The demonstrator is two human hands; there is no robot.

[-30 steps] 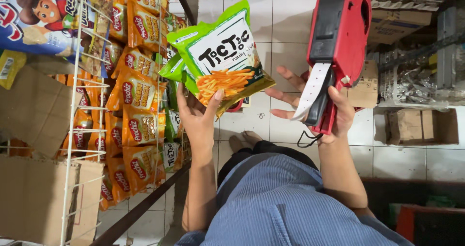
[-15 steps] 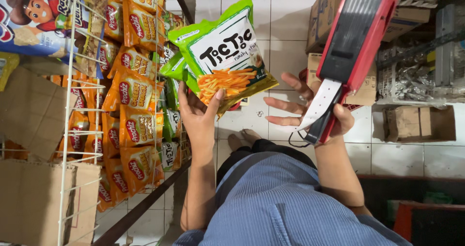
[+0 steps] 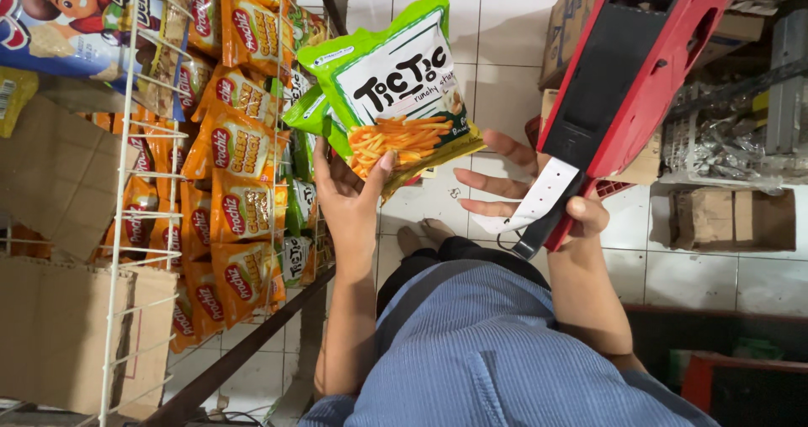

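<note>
Left hand (image 3: pixel 349 196) has its fingers curled under the bottom edge of a green snack bag (image 3: pixel 396 90), thumb pinching the front, so the glossy, crinkly face tilts up flat and readable in the middle of the view. Right hand (image 3: pixel 539 196) grips the red plastic label gun (image 3: pixel 627 82) low on the handle with the other fingers splayed loose, white paper strip (image 3: pixel 534 200) trailing from the nose. Gun sits just right of the bag, apart. Orange foil packs (image 3: pixel 240 153) crowd the wire rack (image 3: pixel 139 141) on the left.
</note>
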